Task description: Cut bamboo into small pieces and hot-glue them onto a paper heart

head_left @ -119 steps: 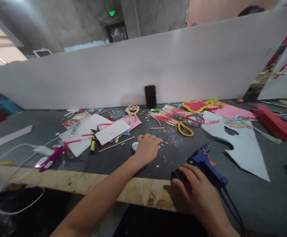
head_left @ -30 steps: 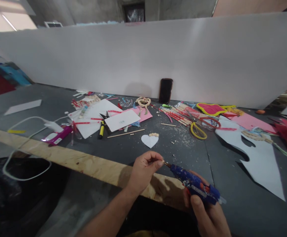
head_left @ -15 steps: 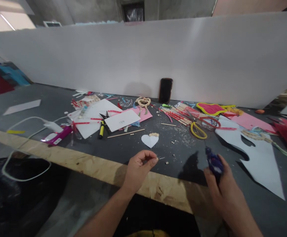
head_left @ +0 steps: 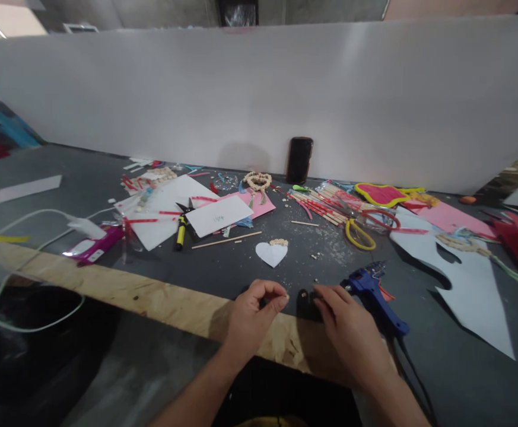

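Note:
My left hand [head_left: 256,317] pinches a tiny pale piece [head_left: 287,296] between thumb and forefinger, low over the table's front edge. To its right, my right hand [head_left: 350,326] hovers with fingers bent and apart, and nothing shows in them. A small bead [head_left: 304,295] lies on the dark table between the hands. Beyond my left hand is a white paper heart [head_left: 271,255] with a cluster of small beige pieces [head_left: 279,242] along its upper right lobe. The blue glue gun [head_left: 374,296] rests on the table just right of my right hand.
Yellow-handled scissors [head_left: 360,235] and striped sticks [head_left: 316,207] lie back right. Black-and-yellow cutters [head_left: 181,228] and a white card [head_left: 219,217] are at the left. A phone [head_left: 299,160] leans on the white partition [head_left: 174,95]. A cable crosses the left edge.
My right hand has let go of the glue gun, now lying on the table, and has moved left toward my left hand. My left hand is slightly lower, still pinching.

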`<state>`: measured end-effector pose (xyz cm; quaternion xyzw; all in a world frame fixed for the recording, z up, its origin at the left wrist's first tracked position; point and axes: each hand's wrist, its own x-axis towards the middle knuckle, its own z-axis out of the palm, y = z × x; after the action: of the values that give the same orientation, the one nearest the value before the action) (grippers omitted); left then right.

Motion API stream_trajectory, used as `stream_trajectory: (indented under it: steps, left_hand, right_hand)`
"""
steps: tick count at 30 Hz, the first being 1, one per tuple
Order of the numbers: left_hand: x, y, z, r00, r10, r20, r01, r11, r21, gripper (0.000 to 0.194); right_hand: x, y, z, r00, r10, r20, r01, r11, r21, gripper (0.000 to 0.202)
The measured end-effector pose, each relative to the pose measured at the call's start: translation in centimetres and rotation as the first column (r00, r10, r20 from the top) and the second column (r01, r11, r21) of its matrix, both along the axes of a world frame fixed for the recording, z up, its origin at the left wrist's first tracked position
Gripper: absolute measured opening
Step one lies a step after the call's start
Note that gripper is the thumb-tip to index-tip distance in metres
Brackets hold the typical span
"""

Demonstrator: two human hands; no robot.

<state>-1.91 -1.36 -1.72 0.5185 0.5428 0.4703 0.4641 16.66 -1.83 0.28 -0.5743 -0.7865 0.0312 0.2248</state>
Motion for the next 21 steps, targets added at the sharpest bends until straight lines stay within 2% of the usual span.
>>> stream_trajectory:
  steps: [4, 8, 11, 14, 21]
  left_hand:
    - [-0.2, -0.2, 0.0, 1.000, -0.017, -0.013, 0.017, 1.000, 0.010, 0.006]
    - [-0.3, -0.2, 0.1, 1.000, -0.015, -0.023, 0.016, 1.000, 0.008, 0.007]
    - [-0.2, -0.3, 0.5, 0.999, -0.028, -0.030, 0.029, 0.999, 0.024, 0.006]
    - [-0.2, -0.6, 1.0, 0.998, -0.054, -0.031, 0.056, 0.996, 0.065, 0.005]
    - [0.0, -1.2, 2.1, 0.992, -0.093, -0.082, 0.106, 0.981, 0.161, 0.003]
  right_hand:
    - [-1.3, 1.0, -0.6, 0.995, -0.048, 0.086, 0.053, 0.997, -0.052, 0.020]
    - [-1.6, 1.0, -0.2, 0.997, -0.031, 0.068, 0.035, 0.998, -0.057, 0.021]
    - [-1.9, 0.3, 0.6, 0.994, 0.055, -0.097, -0.058, 0.998, -0.032, 0.018]
    - [-2.3, -0.7, 1.5, 0.952, 0.142, -0.272, -0.136, 0.990, 0.043, 0.014]
    - [-2.4, -1.8, 2.1, 0.974, 0.148, -0.174, -0.127, 0.984, 0.125, 0.015]
